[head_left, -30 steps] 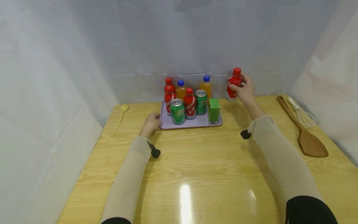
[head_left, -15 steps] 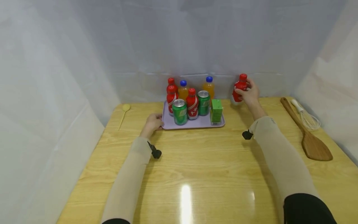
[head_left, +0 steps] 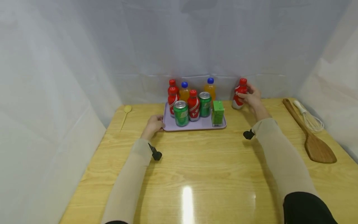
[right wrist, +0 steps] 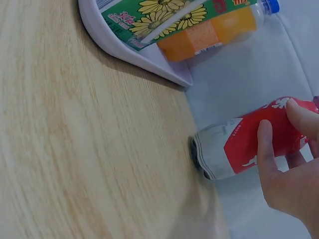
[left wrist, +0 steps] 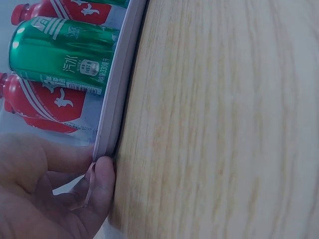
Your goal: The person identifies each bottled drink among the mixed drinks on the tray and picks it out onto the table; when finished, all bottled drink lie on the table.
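In the head view my right hand grips a red-labelled drink bottle, upright near the table's back edge, right of the tray. The right wrist view shows its clear base right at the tabletop, thumb and fingers around the label. My left hand pinches the left end of a lilac tray; in the left wrist view, thumb and fingers meet at the tray's rim. Standing on the tray are three red bottles, two orange drink bottles, two green cans and a green carton.
A yellow spoon lies at the back left of the wooden table. To the right are a wooden spatula and a white-handled whisk. White sheeting hangs behind the table and along both sides.
The right hand has lowered the red bottle toward the tabletop and shifted it slightly right. My left hand keeps its hold on the tray; the whole head view has drifted a little.
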Tool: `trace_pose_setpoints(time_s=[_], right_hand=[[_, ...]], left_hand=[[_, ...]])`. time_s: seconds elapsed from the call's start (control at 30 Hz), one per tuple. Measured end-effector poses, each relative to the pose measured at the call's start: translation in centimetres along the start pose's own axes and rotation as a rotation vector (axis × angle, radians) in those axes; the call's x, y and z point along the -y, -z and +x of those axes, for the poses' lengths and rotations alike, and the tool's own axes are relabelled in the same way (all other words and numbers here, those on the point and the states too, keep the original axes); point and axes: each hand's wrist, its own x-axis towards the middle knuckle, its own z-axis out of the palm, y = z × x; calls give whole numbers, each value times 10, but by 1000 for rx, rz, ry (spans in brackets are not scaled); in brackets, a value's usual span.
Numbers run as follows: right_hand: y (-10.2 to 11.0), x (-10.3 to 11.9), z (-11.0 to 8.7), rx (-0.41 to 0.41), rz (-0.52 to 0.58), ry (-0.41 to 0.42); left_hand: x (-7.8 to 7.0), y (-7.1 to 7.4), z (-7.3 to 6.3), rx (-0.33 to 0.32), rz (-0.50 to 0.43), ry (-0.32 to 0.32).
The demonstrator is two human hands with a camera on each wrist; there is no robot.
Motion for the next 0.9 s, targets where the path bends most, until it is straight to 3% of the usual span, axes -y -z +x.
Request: trace_pose_setpoints(time_s=[0.17, 0.23, 0.4, 0.47, 0.53, 0.63, 0.77, 0.83, 0.9], right_hand=[[7, 1, -6, 37, 21, -13], [9, 0, -6, 47, -32, 5], [18, -5, -1, 73, -387, 162], [21, -7, 0, 52, -530, 229], [21, -8, -2, -4, -604, 274], [11, -8, -11, -166, -623, 340], [-17, -1, -27, -342, -585, 536], [-34, 4, -34, -326, -585, 626], [-51, 9, -42, -246, -612, 658]], left_hand=[[0, -4, 3, 1, 12, -2], [0, -5, 5, 1, 14, -1], [-5, -5, 4, -5, 19, -8], [-8, -4, 4, -6, 26, -18], [-10, -3, 4, -2, 25, -23], [-11, -1, 4, 9, 3, -15], [-11, 4, 5, 20, -36, 3], [-10, 6, 7, 20, -47, 8], [-10, 6, 8, 12, -52, 22]])
